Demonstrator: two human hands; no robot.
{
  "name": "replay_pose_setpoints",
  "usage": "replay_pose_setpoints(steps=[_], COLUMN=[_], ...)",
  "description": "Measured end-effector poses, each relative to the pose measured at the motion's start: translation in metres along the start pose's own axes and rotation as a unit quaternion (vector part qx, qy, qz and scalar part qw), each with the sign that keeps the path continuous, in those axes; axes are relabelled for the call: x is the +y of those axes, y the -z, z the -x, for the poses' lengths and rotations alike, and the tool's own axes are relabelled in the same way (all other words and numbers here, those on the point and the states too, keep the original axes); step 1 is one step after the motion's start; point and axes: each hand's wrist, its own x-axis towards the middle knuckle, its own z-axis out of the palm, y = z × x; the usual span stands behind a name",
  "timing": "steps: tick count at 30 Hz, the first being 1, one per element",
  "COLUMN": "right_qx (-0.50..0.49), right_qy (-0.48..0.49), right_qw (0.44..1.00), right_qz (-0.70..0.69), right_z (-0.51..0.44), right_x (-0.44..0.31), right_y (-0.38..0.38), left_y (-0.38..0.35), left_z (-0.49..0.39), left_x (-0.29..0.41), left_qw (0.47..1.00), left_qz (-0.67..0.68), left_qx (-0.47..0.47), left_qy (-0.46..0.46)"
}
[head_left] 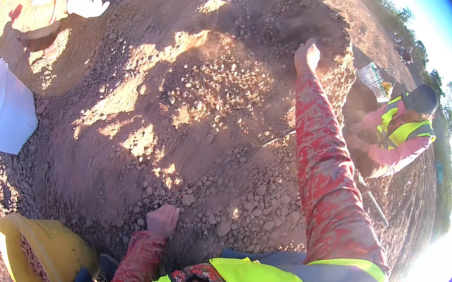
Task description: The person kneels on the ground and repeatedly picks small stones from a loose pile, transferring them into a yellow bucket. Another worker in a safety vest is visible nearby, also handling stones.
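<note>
In front of me lies a mound of loose soil and stones (254,193), with many small pale pieces (219,86) scattered over its middle. My right hand (307,56) is stretched far forward over the dusty far right part of the mound, its fingers curled; whether anything is inside cannot be seen. My left hand (163,220) rests low on the stony ground close to my body, fingers curled, its contents hidden. To the left of that hand a yellow plastic bucket (64,248) leans towards me, holding many small reddish-brown pieces (34,260).
A white bucket (3,110) stands at the left. At the top left is a person with a white-gloved hand (87,6). On the right a co-worker in a high-visibility vest (395,123) crouches near a white crate (372,81). A pale rod (377,209) lies nearby.
</note>
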Motion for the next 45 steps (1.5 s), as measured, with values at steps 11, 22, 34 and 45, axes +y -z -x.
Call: replay_pose_setpoints(steps=[11,22,34,45], right_qx=[-0.047,-0.218,-0.227,-0.379], right_qy=[0.077,-0.452,0.143,0.143], right_qw=[0.995,0.485,0.957,0.907], right_qz=[-0.042,-0.716,-0.112,-0.114], right_z=[0.033,0.135,0.179,0.206], right_x=[0.000,0.013,-0.036,-0.041], right_y=[-0.034,-0.060,-0.112,-0.111], left_y=[0.001,-0.003,-0.004,0.017], left_z=[0.000,0.004,0.005,-0.100], left_x=[0.001,-0.004,-0.007,0.014], left_qw=[1.000,1.000,1.000,0.943], left_qz=[-0.010,-0.005,-0.010,0.303], left_qx=[-0.002,0.016,0.012,0.088], left_qy=[0.007,0.002,-0.002,0.102])
